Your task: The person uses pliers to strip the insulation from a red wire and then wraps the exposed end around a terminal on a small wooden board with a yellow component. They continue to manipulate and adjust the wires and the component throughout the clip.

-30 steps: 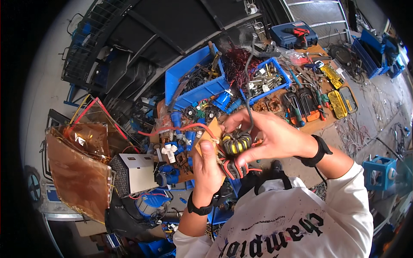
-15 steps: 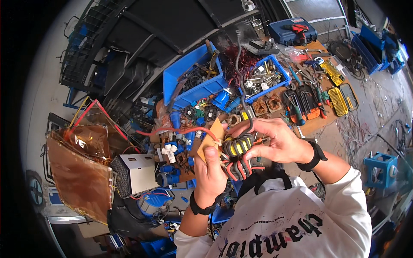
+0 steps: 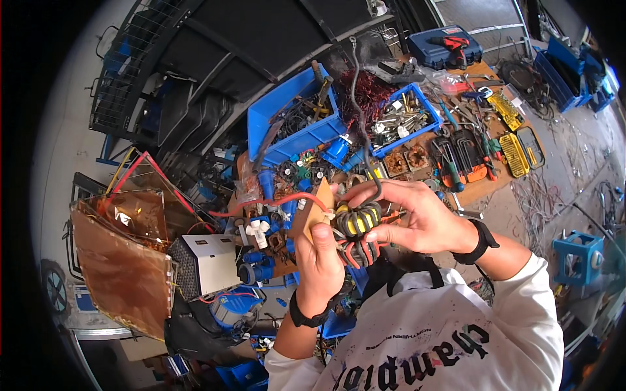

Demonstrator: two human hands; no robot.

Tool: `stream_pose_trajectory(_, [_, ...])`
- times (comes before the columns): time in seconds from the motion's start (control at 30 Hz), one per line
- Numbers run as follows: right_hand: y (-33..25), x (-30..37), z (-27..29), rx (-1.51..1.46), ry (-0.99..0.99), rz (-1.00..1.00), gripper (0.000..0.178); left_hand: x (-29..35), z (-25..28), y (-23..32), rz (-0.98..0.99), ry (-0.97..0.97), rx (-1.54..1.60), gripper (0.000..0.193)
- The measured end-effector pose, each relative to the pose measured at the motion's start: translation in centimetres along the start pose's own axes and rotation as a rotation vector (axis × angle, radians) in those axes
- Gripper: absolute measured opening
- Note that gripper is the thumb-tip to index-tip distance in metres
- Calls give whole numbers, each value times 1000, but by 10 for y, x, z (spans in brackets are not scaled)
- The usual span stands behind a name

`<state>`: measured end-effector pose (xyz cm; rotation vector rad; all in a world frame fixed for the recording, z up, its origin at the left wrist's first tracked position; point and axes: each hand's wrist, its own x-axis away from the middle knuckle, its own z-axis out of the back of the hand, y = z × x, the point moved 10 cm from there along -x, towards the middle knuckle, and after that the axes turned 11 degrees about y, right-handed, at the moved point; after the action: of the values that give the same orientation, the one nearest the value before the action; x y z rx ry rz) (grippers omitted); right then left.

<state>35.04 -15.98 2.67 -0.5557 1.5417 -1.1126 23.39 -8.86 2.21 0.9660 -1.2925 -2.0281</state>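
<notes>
A tan board (image 3: 313, 215) stands on edge in my left hand (image 3: 317, 268), my thumb pressed along its near face. Attached at its right side is a coil (image 3: 358, 223) with a yellow core and thick black wire wound round it. Red-sleeved turns (image 3: 357, 254) show just below it. My right hand (image 3: 430, 218) pinches the coil, fingers behind and thumb in front. From the coil a long black wire (image 3: 357, 104) reaches up and away, ending in a small ring lug. A thick red wire (image 3: 270, 198) runs left from the board. My fingertips behind the board are partly hidden.
A deep blue bin (image 3: 297, 137) of parts and a shallow blue tray (image 3: 401, 124) of bolts stand at the back. Hex keys (image 3: 466, 156), a yellow bit case (image 3: 514, 156) and a red drill (image 3: 454, 44) lie right. A perforated metal box (image 3: 207, 260) and copper-coloured sheets (image 3: 124, 257) are left.
The black wire's free end has swung slightly left and stands higher. The board and coil have turned a little, so fewer red-sleeved turns show. Both hands keep their hold.
</notes>
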Motion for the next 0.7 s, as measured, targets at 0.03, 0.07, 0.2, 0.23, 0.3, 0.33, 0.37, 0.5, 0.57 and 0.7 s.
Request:
stream_pose_trajectory(0.03, [4,2,-1,-6,-23,-60,42,0,1,-1,-6,-10,-31,79])
stream_pose_trajectory(0.07, [8,3,-2,-12,-45,-119,43,0,1,-2,-13,-20,-61,79])
stream_pose_trajectory(0.2, [3,3,-1,-6,59,-163,57,0,-3,-6,13,33,-46,74])
stream_pose_trajectory(0.23, [11,5,-2,-5,109,-175,61,-1,-6,-6,30,24,-38,74])
stream_pose_trajectory(0.3, [10,2,0,131,104,-138,60,-2,-7,-10,26,7,-55,72])
stream_pose_trajectory(0.33, [9,-1,1,199,102,-119,60,-3,-8,-11,23,-1,-64,72])
stream_pose_trajectory(0.37, [11,-4,1,219,88,-141,61,-2,-7,-13,50,8,-54,69])
stream_pose_trajectory(0.5, [11,-12,-4,348,9,-104,62,-7,-8,-17,55,-26,-25,64])
stream_pose_trajectory(0.57, [11,-15,-11,406,-31,-110,59,-5,-5,-22,86,-11,-31,63])
stream_pose_trajectory(0.7, [22,-23,-26,392,-137,-218,49,-4,14,-32,118,34,-95,63])
